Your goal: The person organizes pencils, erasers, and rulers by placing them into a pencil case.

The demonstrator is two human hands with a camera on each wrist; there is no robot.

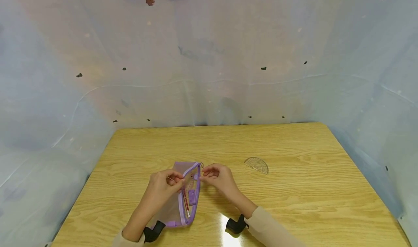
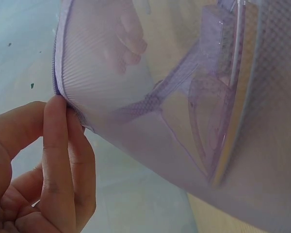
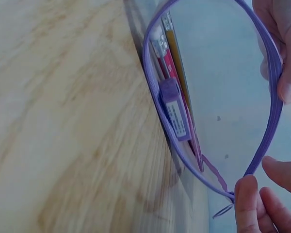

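A translucent purple pencil case point(image 1: 173, 203) lies on the table with its zip undone and its mouth spread wide. My left hand point(image 1: 164, 183) pinches one zipped rim between thumb and fingers; the left wrist view shows fingertips point(image 2: 56, 114) on that edge. By the zip's far end is my right hand point(image 1: 220, 178), its fingers bent loosely, a gap between thumb and index fingertip at the rim in the right wrist view. Inside the case lie a purple eraser point(image 3: 176, 109), a red pencil point(image 3: 169, 63) and a yellow pencil point(image 3: 178, 63).
A clear protractor point(image 1: 257, 165) lies flat on the wood-grain table point(image 1: 294, 203), right of the case. A thin loop point(image 3: 223, 210) hangs at the zip's end. Pale patterned cloth point(image 1: 209, 58) rises behind the table and along its sides.
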